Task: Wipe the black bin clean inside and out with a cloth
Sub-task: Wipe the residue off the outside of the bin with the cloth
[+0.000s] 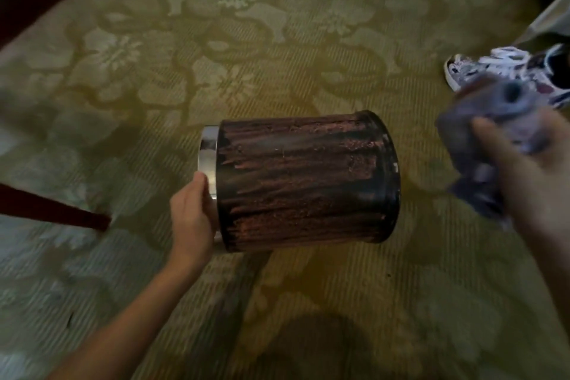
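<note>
1. Bin (302, 182) sat at the frame's centre, tipped on its side over the carpet (277, 40), probably to expose its streaked wall for wiping.
2. The left hand (192, 213) curled round the chrome rim (208, 157), seemingly steadying it.
3. The right hand (524, 170), at right of the frame and apart from the bin, clutched the bunched cloth (481, 145), ready to wipe.
4. The long axis ran left to right: mouth left, base right.
</note>
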`<state>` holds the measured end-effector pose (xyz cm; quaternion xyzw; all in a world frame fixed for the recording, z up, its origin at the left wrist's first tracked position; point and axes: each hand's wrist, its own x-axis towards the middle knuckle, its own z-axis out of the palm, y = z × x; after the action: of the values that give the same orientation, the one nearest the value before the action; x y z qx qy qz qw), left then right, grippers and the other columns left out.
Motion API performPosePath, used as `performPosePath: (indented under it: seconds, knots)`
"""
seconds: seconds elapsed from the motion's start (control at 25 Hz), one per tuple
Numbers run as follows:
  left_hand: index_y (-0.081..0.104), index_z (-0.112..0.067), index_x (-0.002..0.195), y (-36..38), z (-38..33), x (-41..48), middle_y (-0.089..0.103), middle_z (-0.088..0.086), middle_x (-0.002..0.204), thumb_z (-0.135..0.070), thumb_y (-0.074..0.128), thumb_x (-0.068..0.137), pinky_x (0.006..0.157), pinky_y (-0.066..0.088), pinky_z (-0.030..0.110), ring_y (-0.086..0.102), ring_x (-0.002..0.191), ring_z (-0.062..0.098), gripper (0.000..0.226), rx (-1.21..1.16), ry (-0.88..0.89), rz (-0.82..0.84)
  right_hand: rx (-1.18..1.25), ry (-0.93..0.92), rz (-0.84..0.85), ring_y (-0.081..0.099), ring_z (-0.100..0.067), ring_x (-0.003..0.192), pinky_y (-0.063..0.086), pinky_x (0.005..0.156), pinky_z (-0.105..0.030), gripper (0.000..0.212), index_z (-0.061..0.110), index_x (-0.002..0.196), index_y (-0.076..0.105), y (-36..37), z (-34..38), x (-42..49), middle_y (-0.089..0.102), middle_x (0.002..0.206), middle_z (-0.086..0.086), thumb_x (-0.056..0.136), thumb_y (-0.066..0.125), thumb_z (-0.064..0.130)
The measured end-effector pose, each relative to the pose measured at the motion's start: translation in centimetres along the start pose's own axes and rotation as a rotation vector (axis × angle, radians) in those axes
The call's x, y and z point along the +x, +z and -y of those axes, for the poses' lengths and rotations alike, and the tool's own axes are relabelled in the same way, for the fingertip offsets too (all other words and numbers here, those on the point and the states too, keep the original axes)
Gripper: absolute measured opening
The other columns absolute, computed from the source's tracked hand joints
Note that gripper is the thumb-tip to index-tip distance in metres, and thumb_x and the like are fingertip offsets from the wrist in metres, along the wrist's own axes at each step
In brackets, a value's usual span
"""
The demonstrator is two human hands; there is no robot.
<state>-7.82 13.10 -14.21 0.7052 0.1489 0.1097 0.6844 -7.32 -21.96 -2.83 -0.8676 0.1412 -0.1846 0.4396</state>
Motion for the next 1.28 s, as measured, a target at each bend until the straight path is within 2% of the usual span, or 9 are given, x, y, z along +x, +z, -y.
performPosePath:
  seconds: [0.16, 0.32, 0.48, 0.6, 0.68, 0.84, 0.92, 1.08, 1.28]
  knots:
    - [0.056, -0.03, 0.044, -0.1, -0.7, 1.4, 0.048, -0.017, 0.04, -0.023, 0.033, 0.104, 0.041, 0.034, 0.01, 0.042, 0.039, -0.006, 0.065, -0.012, 0.027, 0.12, -0.568, -0.562, 0.137, 0.061, -0.032, 0.085, 0.039, 0.059, -0.032, 0.017, 0.017, 0.097, 0.064, 7.5, 2.8, -2.0, 0.066, 0.083, -0.006, 0.087, 0.066, 0.031]
    - [0.062, -0.04, 0.045, 0.6, -1.3, 0.7, 0.049, -0.022, 0.039, -0.012, 0.026, 0.106, 0.043, 0.033, 0.003, 0.046, 0.04, -0.011, 0.076, 0.002, 0.072, 0.102, -0.553, -0.522, 0.101, 0.06, -0.029, 0.087, 0.038, 0.055, -0.031, 0.018, 0.01, 0.087, 0.068, 8.3, 3.0, -2.7, 0.063, 0.075, -0.004, 0.084, 0.072, 0.028]
    - [0.061, -0.038, 0.05, 0.1, -0.6, -0.3, 0.045, -0.022, 0.042, -0.017, 0.027, 0.105, 0.042, 0.03, 0.008, 0.04, 0.041, -0.009, 0.068, -0.025, 0.074, 0.098, -0.641, -0.471, 0.108, 0.06, -0.035, 0.07, 0.033, 0.053, -0.031, 0.02, 0.009, 0.083, 0.064, 9.1, 4.5, -3.7, 0.057, 0.073, -0.01, 0.083, 0.068, 0.029]
    - [0.061, -0.042, 0.053, 0.0, 0.0, -0.6, 0.049, -0.024, 0.045, -0.014, 0.025, 0.105, 0.043, 0.032, 0.006, 0.042, 0.043, -0.011, 0.069, -0.036, 0.122, 0.124, -0.635, -0.532, 0.209, 0.051, -0.025, 0.057, 0.023, 0.051, -0.025, 0.02, 0.015, 0.084, 0.062, 12.5, 7.5, -6.6, 0.055, 0.074, -0.004, 0.082, 0.067, 0.035]
    - [0.062, -0.038, 0.057, -0.3, 0.8, -0.9, 0.051, -0.022, 0.05, -0.008, 0.03, 0.103, 0.047, 0.033, 0.011, 0.041, 0.046, -0.009, 0.063, -0.052, 0.1, 0.094, -0.584, -0.626, 0.301, 0.049, -0.019, 0.056, 0.026, 0.05, -0.022, 0.022, 0.018, 0.083, 0.065, 15.2, 9.7, -9.1, 0.06, 0.075, -0.003, 0.075, 0.074, 0.036]
    - [0.053, -0.012, 0.101, -1.1, 2.2, -1.0, 0.054, -0.006, 0.088, 0.016, 0.04, 0.095, 0.068, 0.04, 0.001, 0.051, 0.07, -0.021, 0.032, 0.166, -0.005, 0.114, -0.473, -0.885, 0.38, 0.063, -0.022, 0.075, 0.044, 0.056, -0.031, 0.015, 0.013, 0.08, 0.067, 17.5, 11.2, -11.3, 0.067, 0.074, -0.004, 0.075, 0.075, 0.025]
    - [0.055, -0.008, 0.079, -1.1, 2.2, -1.0, 0.05, -0.006, 0.064, 0.02, 0.044, 0.091, 0.054, 0.035, 0.001, 0.047, 0.056, -0.019, 0.032, 0.182, 0.062, 0.113, -0.528, -0.864, 0.372, 0.063, -0.019, 0.07, 0.04, 0.052, -0.028, 0.022, 0.016, 0.077, 0.066, 16.8, 11.0, -10.6, 0.066, 0.069, -0.001, 0.071, 0.079, 0.033]
    - [0.049, -0.033, 0.053, -0.7, 1.1, -1.1, 0.042, -0.016, 0.044, -0.018, 0.03, 0.102, 0.043, 0.028, 0.016, 0.034, 0.041, -0.005, 0.055, -0.011, 0.104, 0.097, -0.749, -0.699, 0.247, 0.043, -0.018, 0.047, 0.017, 0.052, -0.016, 0.031, 0.02, 0.074, 0.064, 12.6, 8.5, -7.1, 0.051, 0.061, 0.002, 0.066, 0.081, 0.045]
    - [0.059, -0.039, 0.058, -0.9, 1.9, -1.9, 0.05, -0.017, 0.046, -0.028, 0.027, 0.103, 0.042, 0.03, 0.01, 0.041, 0.041, -0.005, 0.057, -0.011, 0.138, 0.122, -0.872, -0.469, 0.182, 0.06, -0.04, 0.06, 0.04, 0.051, -0.035, 0.042, 0.01, 0.076, 0.059, 6.0, 4.3, -2.7, 0.058, 0.069, -0.015, 0.08, 0.071, 0.05]
